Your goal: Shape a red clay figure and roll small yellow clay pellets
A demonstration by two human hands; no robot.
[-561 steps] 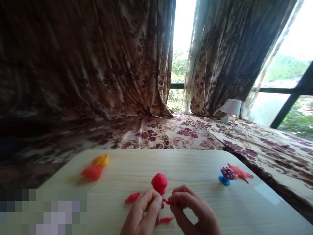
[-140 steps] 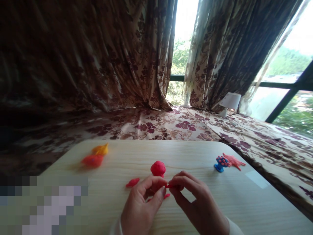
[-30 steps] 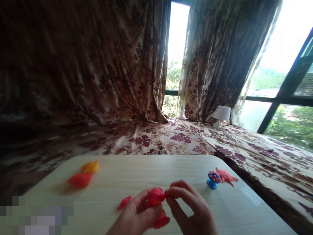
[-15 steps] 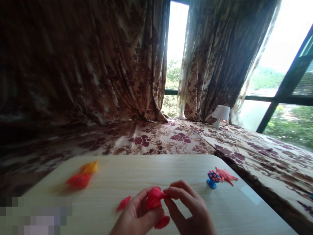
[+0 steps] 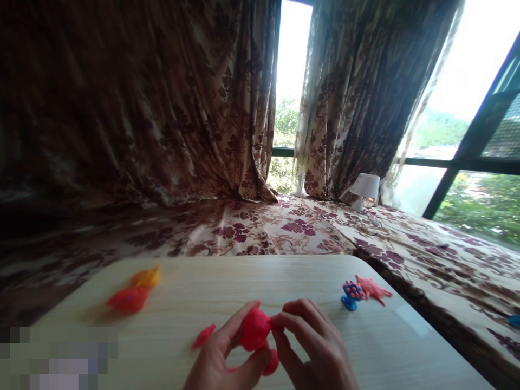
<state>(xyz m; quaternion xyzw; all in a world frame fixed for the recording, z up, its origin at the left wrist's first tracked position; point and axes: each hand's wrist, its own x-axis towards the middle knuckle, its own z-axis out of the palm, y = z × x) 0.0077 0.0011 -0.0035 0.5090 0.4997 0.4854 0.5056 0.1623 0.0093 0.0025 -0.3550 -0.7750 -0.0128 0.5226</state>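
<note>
Low in the view, both of my hands meet over a light wooden table [image 5: 309, 273]. My left hand [image 5: 221, 363] cups a red clay ball [image 5: 252, 329] between thumb and fingers. My right hand [image 5: 314, 349] pinches a small red clay bit against the ball's right side. More red clay [image 5: 271, 362] shows under the ball, between my hands. A loose red clay piece [image 5: 203, 336] lies on the table just left of my left hand.
An orange and a yellow clay figure [image 5: 132, 292] lie at the table's left. A blue clay figure with red dots [image 5: 350, 293] and a pink clay crab [image 5: 372, 288] stand at the right. A floral cloth [image 5: 276, 227], curtains and a small white lamp [image 5: 364, 187] lie beyond.
The red ball, earlier resting on the table, is now held up in my left hand. My right hand has kept pressing a small red bit onto it. The view tilted slightly.
</note>
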